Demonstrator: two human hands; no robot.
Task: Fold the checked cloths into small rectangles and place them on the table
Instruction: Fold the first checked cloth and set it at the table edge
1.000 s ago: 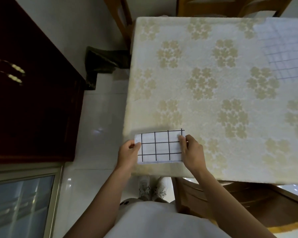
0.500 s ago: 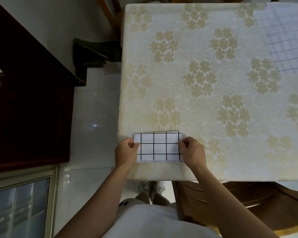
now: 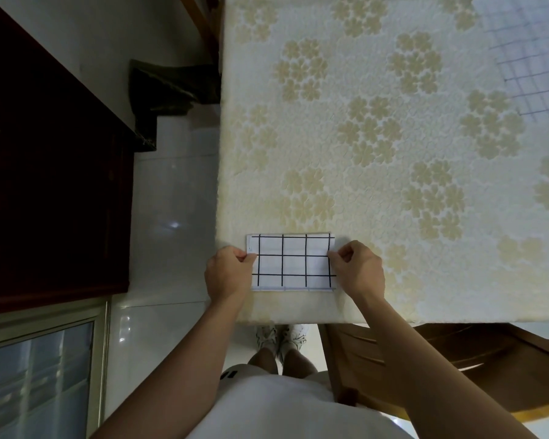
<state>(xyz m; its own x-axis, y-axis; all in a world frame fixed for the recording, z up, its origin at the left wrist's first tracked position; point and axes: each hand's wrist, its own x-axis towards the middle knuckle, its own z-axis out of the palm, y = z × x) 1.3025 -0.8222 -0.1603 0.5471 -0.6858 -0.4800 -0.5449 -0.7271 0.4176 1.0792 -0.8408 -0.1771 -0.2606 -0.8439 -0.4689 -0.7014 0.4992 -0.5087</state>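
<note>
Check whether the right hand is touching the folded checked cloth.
Touching. The head view shows the right hand pinching the right edge of the folded checked cloth, with its fingertips overlapping the fabric.

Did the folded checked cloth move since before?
No. The checked cloth stays just under the same flower print by the near edge of the table, only straightened.

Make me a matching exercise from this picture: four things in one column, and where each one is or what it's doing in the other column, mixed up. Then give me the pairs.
Column one
1. folded checked cloth
2. second checked cloth
3. wooden chair
4. left hand

Column two
A. on the far right part of the table
B. pinching the folded checked cloth's left edge
C. flat on the table by its near edge
D. pushed in at the table's near side

Pairs: 1-C, 2-A, 3-D, 4-B
</note>
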